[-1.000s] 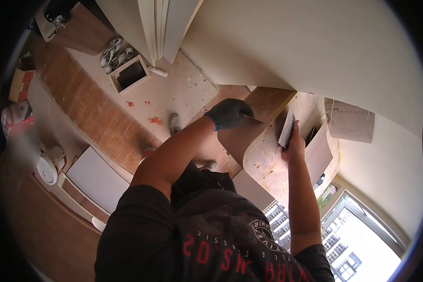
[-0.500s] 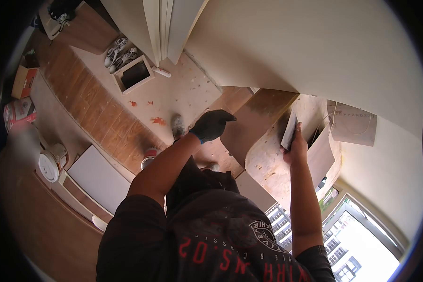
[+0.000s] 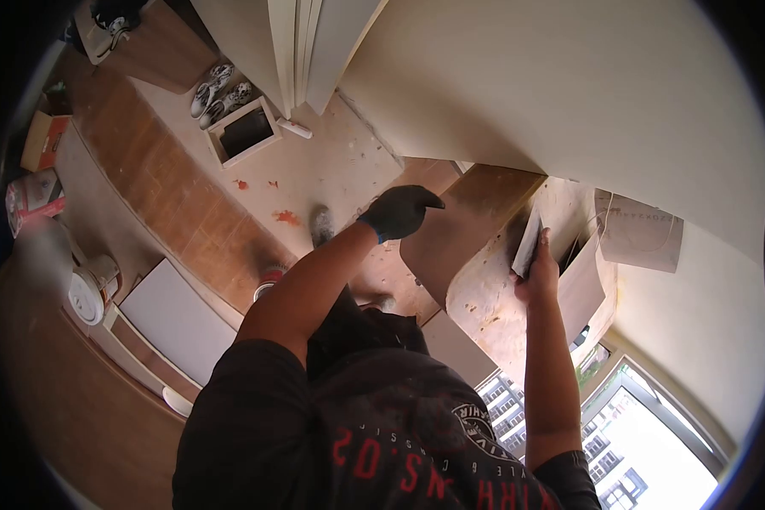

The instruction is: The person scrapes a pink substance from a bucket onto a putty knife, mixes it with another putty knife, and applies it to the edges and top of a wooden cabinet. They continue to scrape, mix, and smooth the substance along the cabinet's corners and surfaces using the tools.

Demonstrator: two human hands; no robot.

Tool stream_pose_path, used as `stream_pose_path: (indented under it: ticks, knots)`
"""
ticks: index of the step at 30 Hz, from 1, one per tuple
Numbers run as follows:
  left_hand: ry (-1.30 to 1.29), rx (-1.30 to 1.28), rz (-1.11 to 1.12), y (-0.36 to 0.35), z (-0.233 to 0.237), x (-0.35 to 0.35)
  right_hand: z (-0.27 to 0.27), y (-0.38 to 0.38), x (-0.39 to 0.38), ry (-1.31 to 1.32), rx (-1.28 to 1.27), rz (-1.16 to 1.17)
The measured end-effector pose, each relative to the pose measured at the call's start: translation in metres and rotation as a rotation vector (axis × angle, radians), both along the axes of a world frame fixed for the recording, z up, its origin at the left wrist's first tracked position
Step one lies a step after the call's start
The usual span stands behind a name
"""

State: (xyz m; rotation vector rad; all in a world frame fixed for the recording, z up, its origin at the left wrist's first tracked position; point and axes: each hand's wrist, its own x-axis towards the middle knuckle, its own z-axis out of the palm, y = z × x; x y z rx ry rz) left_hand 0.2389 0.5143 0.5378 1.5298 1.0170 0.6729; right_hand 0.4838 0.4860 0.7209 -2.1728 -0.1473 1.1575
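My left hand (image 3: 397,212), in a dark glove with a blue cuff, hangs in front of my body above the floor. Its back faces me and a finger or thumb stretches to the right; no object shows in it. My bare right hand (image 3: 537,276) grips a flat, pale trowel (image 3: 525,241), seen nearly edge-on, its handle hidden by the fingers. Beneath the trowel is a stained, light-coloured board (image 3: 476,297) with a rounded corner. A brown panel (image 3: 459,229) lies between the two hands.
A plain wall (image 3: 527,93) rises at the upper right, with a window (image 3: 654,433) below it. An open wooden box (image 3: 268,140) and shoes (image 3: 221,102) sit on the splattered floor. To the left stand a white-lidded bucket (image 3: 87,296) and a carton (image 3: 42,140). A can (image 3: 268,280) is near my left arm.
My gloved left hand has shifted to the right and slightly up. My right hand, still on the trowel, has moved only a little.
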Motion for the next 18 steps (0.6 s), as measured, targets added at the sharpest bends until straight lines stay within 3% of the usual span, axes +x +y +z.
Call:
stream_pose_path:
  ticks: [5, 8, 10, 11, 15, 18]
  knots:
    - [-0.04, -0.126, -0.122, 0.001, -0.016, 0.017, 0.0, 0.001, -0.006, 0.016, 0.048, 0.006]
    - [-0.08, -0.197, -0.07, -0.03, -0.004, 0.003, -0.003, -0.001, -0.002, 0.01, 0.03, 0.012]
    - [-0.061, -0.012, 0.032, -0.065, -0.003, -0.001, -0.001, 0.003, -0.002, 0.001, 0.019, 0.012]
    - [-0.105, -0.098, 0.074, -0.081, -0.004, -0.001, 0.003, 0.004, -0.006, -0.009, 0.008, 0.0]
    - [-0.068, -0.054, -0.073, -0.076, 0.004, -0.034, 0.0, 0.001, 0.0, 0.026, 0.001, 0.014]
    - [-0.145, -0.042, 0.141, -0.037, 0.014, -0.024, 0.0, -0.001, 0.001, 0.028, 0.016, 0.032]
